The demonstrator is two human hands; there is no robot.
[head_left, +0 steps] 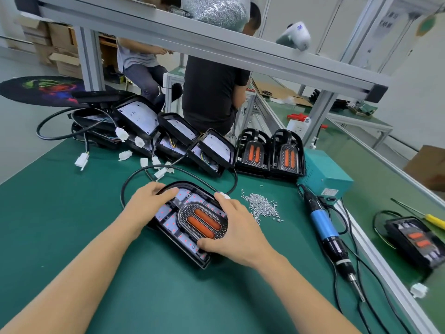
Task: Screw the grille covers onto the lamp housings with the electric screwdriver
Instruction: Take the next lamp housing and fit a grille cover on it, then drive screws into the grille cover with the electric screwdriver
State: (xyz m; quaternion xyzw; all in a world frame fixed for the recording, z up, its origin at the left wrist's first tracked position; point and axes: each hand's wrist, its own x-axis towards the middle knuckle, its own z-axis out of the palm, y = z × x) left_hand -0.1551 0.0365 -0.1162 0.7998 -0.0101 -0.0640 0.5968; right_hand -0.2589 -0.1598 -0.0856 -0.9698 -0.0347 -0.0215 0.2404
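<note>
Both hands grip the lamp housing [192,239]: left hand [151,201] curls over its far edge, right hand [238,232] clasps the near side. The screwdriver [325,227] lies untouched, right of the fingers. Loosening either grip could shift the housing before screwing.

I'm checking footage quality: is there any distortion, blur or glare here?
Head view: wide-angle bending bows the aluminium frame; the hanging white object is blurred; the lamp housing under both hands is sharp; lighting is even, with soft shadows and mild sheen on the electric screwdriver.
</note>
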